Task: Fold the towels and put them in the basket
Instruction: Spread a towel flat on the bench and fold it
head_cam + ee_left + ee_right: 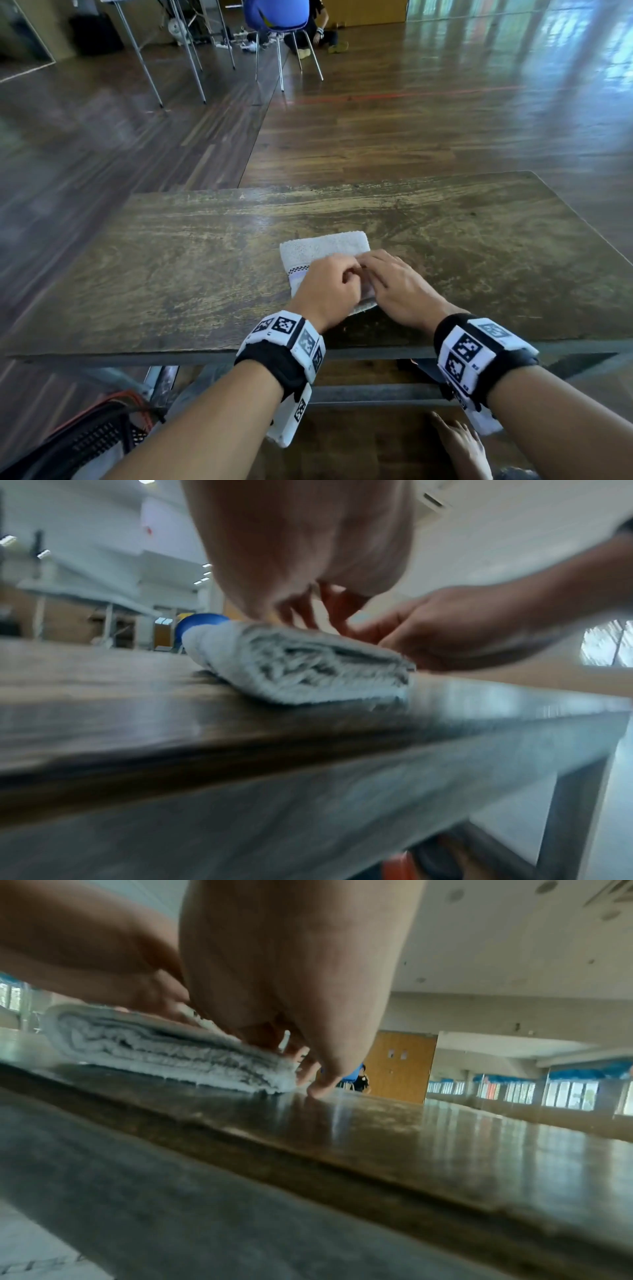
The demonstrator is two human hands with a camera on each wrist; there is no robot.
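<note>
Presses folded towel near counter edge — right hand flat, left hand bent, grip unclear — may slide off, flop open.

Left hand, right hand atop folded towel (wooden table).

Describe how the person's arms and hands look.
Bare skin, no sleeves or gloves on the left hand or right hand. Left band and right band: black wrist straps carrying white blocks printed with black square tag patterns.
</note>
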